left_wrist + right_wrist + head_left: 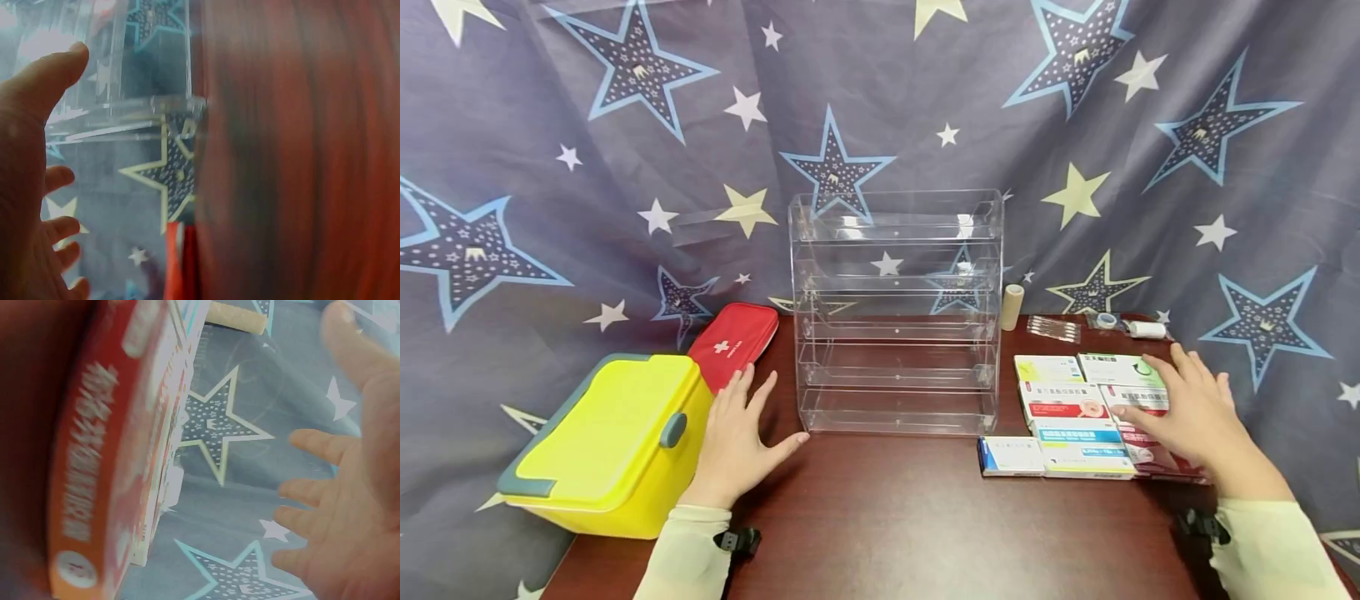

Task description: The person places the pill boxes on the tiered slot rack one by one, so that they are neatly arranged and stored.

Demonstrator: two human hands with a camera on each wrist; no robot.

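Observation:
My left hand (735, 446) is spread with nothing in it, between the yellow lidded box (617, 433) and the clear acrylic shelf rack (897, 400). In the left wrist view its thumb and fingers stand apart, the rack behind them. My right hand (1195, 408), fingers also spread and holding nothing, hovers over the right side of the medicine boxes (1067, 404). These lie flat in rows, partly hidden by that hand. The right wrist view shows a red and orange medicine box (94, 475) close up, apart from the fingers.
A red first-aid pouch (733, 342) lies behind the yellow box. Right of the rack stands a tan roll (1012, 307). Cotton swabs (1054, 328), a tape roll (1105, 320) and a white roll (1147, 330) lie along the back. A star-patterned curtain (895, 100) hangs behind the brown table (917, 525).

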